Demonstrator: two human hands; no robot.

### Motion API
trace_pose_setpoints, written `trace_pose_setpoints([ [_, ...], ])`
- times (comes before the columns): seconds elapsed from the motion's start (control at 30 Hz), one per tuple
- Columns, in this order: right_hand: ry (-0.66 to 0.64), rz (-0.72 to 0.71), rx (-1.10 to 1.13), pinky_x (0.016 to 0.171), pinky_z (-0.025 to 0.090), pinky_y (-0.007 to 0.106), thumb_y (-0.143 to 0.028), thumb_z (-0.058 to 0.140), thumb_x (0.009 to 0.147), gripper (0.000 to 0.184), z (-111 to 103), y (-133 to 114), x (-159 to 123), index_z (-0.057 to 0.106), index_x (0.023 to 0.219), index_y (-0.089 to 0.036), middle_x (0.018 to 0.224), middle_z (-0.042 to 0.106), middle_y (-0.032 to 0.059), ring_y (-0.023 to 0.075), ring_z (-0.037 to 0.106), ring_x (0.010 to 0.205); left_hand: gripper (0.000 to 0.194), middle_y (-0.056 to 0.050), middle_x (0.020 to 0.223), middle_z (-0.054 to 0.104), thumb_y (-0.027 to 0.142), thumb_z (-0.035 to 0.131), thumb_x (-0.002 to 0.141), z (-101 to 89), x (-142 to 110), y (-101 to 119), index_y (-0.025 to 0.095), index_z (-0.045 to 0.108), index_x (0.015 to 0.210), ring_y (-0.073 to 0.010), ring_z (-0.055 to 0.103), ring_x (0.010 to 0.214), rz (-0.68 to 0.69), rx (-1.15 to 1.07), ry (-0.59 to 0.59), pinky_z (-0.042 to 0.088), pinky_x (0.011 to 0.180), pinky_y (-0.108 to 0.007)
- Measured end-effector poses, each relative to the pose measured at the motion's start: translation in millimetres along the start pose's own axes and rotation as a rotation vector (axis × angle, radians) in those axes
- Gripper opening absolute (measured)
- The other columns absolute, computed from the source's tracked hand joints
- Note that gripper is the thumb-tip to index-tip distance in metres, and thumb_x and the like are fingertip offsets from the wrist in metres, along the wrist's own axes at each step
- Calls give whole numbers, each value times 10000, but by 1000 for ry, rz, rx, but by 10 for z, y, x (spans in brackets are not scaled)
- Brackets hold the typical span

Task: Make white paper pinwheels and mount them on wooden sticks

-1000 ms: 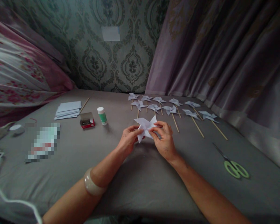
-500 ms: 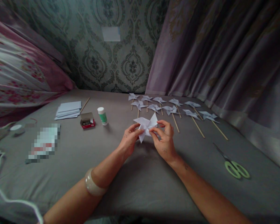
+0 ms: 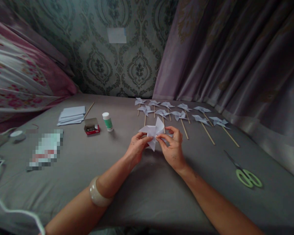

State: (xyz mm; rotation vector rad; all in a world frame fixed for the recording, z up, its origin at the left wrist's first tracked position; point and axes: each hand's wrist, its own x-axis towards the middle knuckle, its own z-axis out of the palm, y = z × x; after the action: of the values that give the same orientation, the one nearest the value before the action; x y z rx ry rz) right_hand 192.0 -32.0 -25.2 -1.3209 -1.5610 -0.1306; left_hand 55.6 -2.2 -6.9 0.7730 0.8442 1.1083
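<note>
A white paper pinwheel head (image 3: 152,131) is held a little above the grey sheet (image 3: 147,192) between both hands. My left hand (image 3: 136,148) pinches its left side with closed fingers. My right hand (image 3: 171,146) pinches the centre from the right, thumb and forefinger together. No stick is attached to this pinwheel. A pale bangle (image 3: 97,195) sits on my left forearm.
Several finished paper pinwheels on wooden sticks (image 3: 183,115) lie in rows behind my hands. Green scissors (image 3: 247,176) lie at right. A glue bottle (image 3: 107,121), a red box (image 3: 91,126), a paper stack (image 3: 72,115) and a loose stick (image 3: 89,110) lie at left. Curtain (image 3: 235,58) at right.
The paper pinwheel has turned in my fingers; its blades now point in other directions. Both hands stayed in nearly the same place.
</note>
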Motion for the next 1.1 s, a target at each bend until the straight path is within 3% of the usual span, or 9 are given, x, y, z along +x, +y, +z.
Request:
trace_pose_setpoints([
  [0.37,-27,96,124,964,414,423,-394,626,841,187,7,79,30,733,806,-244,1112,521,73,217,474,1053,247,-33,730,671,289,784,568,-11,-4,-21,140,714,753,-117,563,620,-4,61,-86,398,618,-244],
  [0.7,-85,194,226,963,421,406,-448,633,818,230,11,95,34,735,779,-245,1101,541,71,217,508,1044,278,-34,675,641,327,800,557,-1,-25,-2,121,692,709,-109,539,578,-9,48,-84,384,573,-228],
  [1.1,-90,180,225,952,433,428,-448,630,822,241,-5,84,54,734,767,-238,1092,550,76,220,519,1031,240,-34,673,644,316,781,587,-22,-17,-23,128,690,703,-113,531,578,16,66,-76,363,592,-245],
])
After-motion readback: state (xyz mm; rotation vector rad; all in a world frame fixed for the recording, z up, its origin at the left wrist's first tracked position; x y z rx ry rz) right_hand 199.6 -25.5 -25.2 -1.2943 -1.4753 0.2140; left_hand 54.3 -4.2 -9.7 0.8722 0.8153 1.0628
